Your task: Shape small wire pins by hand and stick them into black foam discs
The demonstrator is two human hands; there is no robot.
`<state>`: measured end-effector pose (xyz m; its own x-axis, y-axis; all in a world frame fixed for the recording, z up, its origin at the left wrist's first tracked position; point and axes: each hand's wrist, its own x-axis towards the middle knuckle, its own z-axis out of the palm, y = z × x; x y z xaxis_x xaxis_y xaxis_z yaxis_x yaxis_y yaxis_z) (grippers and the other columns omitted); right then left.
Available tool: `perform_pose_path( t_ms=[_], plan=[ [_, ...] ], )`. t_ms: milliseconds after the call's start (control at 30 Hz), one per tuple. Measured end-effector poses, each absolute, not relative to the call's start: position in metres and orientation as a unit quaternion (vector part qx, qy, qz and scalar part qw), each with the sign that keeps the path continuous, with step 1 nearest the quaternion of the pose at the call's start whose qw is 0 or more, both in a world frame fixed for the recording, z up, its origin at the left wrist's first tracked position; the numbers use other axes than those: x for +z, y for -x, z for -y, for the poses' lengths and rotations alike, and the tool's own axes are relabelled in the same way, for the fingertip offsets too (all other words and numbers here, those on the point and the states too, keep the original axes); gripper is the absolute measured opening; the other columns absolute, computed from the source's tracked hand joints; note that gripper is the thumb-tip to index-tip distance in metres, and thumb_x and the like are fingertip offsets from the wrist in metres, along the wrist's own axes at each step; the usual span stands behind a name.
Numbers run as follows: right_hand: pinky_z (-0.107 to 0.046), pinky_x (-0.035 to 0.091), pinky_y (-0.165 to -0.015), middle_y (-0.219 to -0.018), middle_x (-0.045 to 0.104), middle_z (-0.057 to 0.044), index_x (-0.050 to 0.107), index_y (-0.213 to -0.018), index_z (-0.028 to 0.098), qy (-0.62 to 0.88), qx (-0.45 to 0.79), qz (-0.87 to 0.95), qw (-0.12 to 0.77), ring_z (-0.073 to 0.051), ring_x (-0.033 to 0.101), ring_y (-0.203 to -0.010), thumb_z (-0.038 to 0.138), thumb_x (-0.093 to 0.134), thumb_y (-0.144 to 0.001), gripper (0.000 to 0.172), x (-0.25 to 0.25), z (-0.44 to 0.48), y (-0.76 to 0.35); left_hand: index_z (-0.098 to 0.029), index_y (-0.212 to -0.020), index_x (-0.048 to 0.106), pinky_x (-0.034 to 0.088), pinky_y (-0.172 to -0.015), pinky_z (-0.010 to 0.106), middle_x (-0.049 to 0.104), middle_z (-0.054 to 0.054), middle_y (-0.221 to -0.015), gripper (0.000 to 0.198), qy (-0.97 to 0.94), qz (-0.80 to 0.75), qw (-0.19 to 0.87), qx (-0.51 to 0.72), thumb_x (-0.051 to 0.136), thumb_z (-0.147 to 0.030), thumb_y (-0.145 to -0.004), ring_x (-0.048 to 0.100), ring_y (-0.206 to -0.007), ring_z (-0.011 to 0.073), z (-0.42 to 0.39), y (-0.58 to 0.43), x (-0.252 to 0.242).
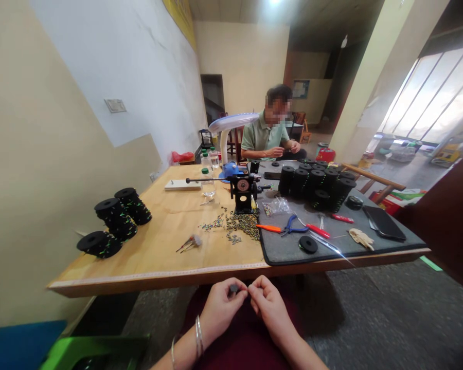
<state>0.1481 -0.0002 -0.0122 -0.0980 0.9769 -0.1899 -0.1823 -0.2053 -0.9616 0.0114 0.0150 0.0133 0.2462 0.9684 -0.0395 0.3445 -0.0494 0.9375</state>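
Observation:
Both hands are close together above my lap, just in front of the table's near edge (158, 281). My left hand (224, 304) is curled around a small dark object (233, 289), its thumb and forefinger pinched. My right hand (265, 303) has thumb and forefinger pinched together, almost touching the left fingertips; whatever lies between them is too small to make out. Beyond them on the wood are a pile of small striped pieces (244, 226) and a little bundle with thin prongs (191, 242). A black clamp-like device (243, 194) stands behind the pile.
Black spools stand at the left (116, 218) and on the grey mat (312, 180). Blue-handled pliers (293, 226), an orange tool (269, 228), a phone (385, 222) and a lamp (233, 122) are also there. A person (268, 128) sits across the table.

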Motion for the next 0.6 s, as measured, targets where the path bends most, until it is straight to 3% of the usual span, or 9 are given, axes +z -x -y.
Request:
perform_pose_path(
  t_ms=[300, 433, 600],
  plan=[
    [-0.016, 0.016, -0.039, -0.042, 0.028, 0.011, 0.036, -0.063, 0.017, 0.473, 0.64, 0.439, 0.417, -0.001, 0.021, -0.038, 0.043, 0.06, -0.068, 0.035, -0.006, 0.004, -0.147, -0.014, -0.075, 0.061, 0.037, -0.061, 0.023, 0.057, 0.002, -0.067, 0.022, -0.608, -0.479, 0.507, 0.379, 0.06, -0.036, -0.074, 0.047, -0.063, 0.0138, -0.019, -0.004, 0.018],
    [-0.015, 0.016, -0.039, -0.042, 0.031, 0.01, 0.04, -0.06, 0.016, 0.493, 0.609, 0.461, 0.417, 0.0, 0.023, -0.038, 0.028, 0.054, -0.065, 0.019, -0.008, 0.003, -0.147, -0.014, -0.079, 0.058, 0.034, -0.051, 0.021, 0.048, -0.002, -0.06, 0.026, -0.57, -0.482, 0.535, 0.397, 0.06, -0.039, -0.074, 0.042, -0.053, 0.0105, -0.02, -0.005, 0.011],
    [-0.014, 0.02, -0.037, -0.036, 0.034, 0.011, 0.04, -0.062, 0.017, 0.481, 0.617, 0.451, 0.43, -0.002, 0.028, -0.032, 0.026, 0.048, -0.064, 0.011, -0.011, 0.004, -0.147, -0.013, -0.083, 0.056, 0.032, -0.046, 0.02, 0.041, -0.005, -0.056, 0.027, -0.549, -0.486, 0.535, 0.419, 0.058, -0.039, -0.076, 0.036, -0.048, 0.0083, -0.024, -0.004, 0.003]
  ],
)
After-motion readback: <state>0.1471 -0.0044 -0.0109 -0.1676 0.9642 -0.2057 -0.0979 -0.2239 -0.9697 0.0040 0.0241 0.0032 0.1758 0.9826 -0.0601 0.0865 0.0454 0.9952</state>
